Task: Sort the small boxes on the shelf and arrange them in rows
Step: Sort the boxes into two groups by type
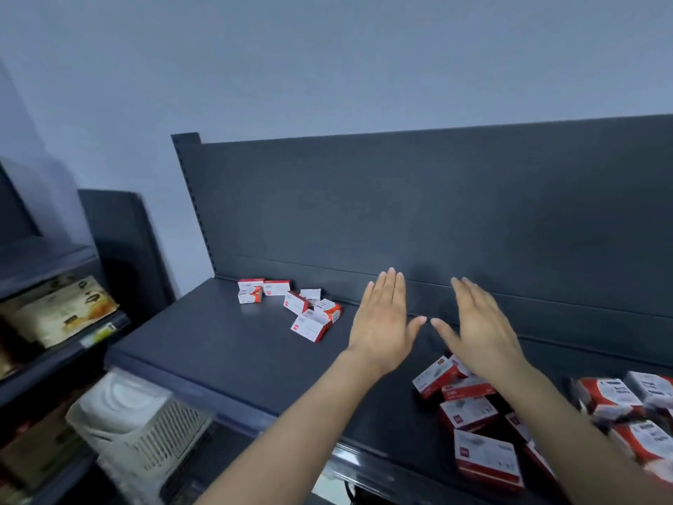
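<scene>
Both hands flat and empty over the bare middle of the shelf; boxes not yet in rows.

Left hand (pixel 382 318) and right hand (pixel 480 322) held side by side, palms down, fingers straight and together, thumb tips nearly meeting, gripping nothing. They hover above the shelf (pixel 225 344), near its back panel (pixel 437 213). Small red-and-white boxes lie in two loose groups: a far cluster (pixel 291 304) to the left, some tilted or leaning on each other, and a bigger jumble (pixel 491 424) at the near right, partly under the right forearm. Neither is lined up. Judgement: step in hand is starting a row. Best to pick one box at a time, turn the same face forward, and butt it square against the back panel, working from one end so gaps don't creep in.
</scene>
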